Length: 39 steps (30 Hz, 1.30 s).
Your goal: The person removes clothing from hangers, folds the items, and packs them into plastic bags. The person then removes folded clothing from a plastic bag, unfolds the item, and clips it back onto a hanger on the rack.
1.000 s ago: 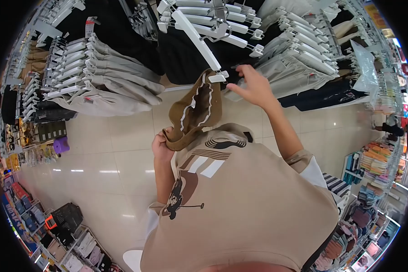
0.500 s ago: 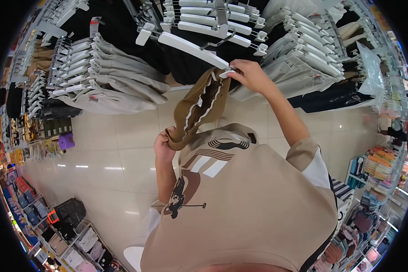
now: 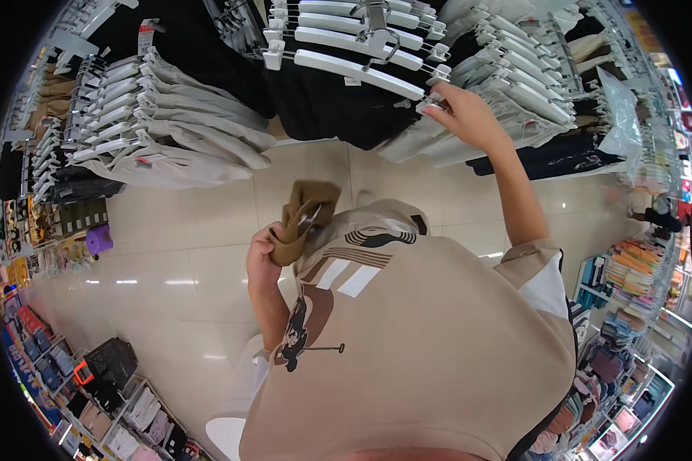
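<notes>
Gripping the end clip of the front white hanger [image 3: 357, 73], the right hand [image 3: 469, 117] has its thumb and fingers nearly closed, at the near end of the rack's middle row, above the black garments [image 3: 338, 104]. The left hand [image 3: 264, 253] has its fingers curled tightly round the bunched brown garment [image 3: 304, 219], above the floor [image 3: 207, 269] and off the rack. Handling the hanger well calls for a light pinch at the clip, without tugging its neighbours, and the cloth gathered clear of the floor.

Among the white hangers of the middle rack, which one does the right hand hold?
The frontmost white hanger, lowest of this group: the right hand pinches its right end, while the others hang behind.
</notes>
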{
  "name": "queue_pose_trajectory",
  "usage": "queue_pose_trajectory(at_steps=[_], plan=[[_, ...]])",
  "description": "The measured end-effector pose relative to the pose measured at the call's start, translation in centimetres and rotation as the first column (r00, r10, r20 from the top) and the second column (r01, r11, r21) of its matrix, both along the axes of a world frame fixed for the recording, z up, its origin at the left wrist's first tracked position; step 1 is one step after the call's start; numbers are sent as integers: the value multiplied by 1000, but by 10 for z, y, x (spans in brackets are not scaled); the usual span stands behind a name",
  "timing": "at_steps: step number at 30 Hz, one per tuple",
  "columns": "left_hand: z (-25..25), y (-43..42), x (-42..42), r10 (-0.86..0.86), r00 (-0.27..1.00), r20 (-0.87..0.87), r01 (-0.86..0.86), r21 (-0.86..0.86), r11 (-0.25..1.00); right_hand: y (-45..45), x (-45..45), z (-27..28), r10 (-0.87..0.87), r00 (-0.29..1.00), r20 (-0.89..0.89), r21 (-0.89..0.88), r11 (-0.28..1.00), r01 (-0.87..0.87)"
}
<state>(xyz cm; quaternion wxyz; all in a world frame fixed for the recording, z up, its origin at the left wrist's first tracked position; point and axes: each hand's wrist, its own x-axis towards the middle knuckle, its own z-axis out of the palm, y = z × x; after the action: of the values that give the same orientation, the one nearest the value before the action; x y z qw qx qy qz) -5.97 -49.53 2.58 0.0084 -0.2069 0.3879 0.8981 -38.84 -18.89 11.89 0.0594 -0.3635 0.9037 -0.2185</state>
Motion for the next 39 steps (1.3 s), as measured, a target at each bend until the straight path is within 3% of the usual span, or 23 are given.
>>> queue_pose_trajectory(at_steps=[2,5,8,9,10,11,13,15,16,18,20,22,24,27,30,33,37,38,39], plan=[[6,4,1,-4,1000,21,5,-71,997,8,10,-1,-122,992,21,-46,991,123],[6,7,10,27,999,35,-23,-92,996,35,27,-38,-282,955,88,-275,915,295],[-9,1,20,-4,1000,-13,3,-37,999,52,66,-95,-352,924,150,-138,918,372],[-15,-2,23,-27,999,-39,26,-15,1000,48,87,-111,-312,893,324,-124,922,367],[-13,1,21,-47,999,-4,47,-38,998,33,115,-114,-211,914,348,-141,952,273],[-8,6,16,-71,997,29,73,-62,995,11,138,-99,-174,840,515,-31,975,221],[0,13,5,-208,978,-7,205,-126,971,-21,170,-98,135,921,367,-195,979,-66],[6,17,-14,-443,885,-146,404,-233,884,-46,193,-90,181,898,402,-180,977,-116],[19,21,-22,-520,835,-179,498,-154,853,-57,202,-79,240,892,384,-233,959,-159],[18,27,-29,-673,691,-262,651,-177,738,-64,212,-77,319,877,358,-281,933,-225],[25,33,-33,-762,569,-309,742,-205,638,-58,222,-93,332,888,318,-279,928,-247],[42,37,-36,-800,506,-322,780,-226,584,-41,227,-92,280,872,401,-255,949,-187],[33,43,-31,-761,560,-328,730,-239,641,-20,230,-105,189,787,587,-158,980,-118],[25,55,-16,-682,678,-274,655,-197,729,14,241,-107,136,769,625,-149,987,-53],[31,83,-9,-610,751,-251,588,-164,792,37,267,-99,203,905,375,-463,886,-7],[52,137,-4,-526,812,-252,497,-173,850,57,298,-95,126,895,429,-491,864,114],[66,229,6,-515,838,-182,474,-225,851,122,314,-117,166,692,702,-453,855,254],[61,245,8,-494,854,-163,443,-269,855,151,320,-120,106,682,723,-409,862,300],[57,261,13,-473,870,-140,415,-313,854,177,325,-128,13,724,689,-456,785,419]])
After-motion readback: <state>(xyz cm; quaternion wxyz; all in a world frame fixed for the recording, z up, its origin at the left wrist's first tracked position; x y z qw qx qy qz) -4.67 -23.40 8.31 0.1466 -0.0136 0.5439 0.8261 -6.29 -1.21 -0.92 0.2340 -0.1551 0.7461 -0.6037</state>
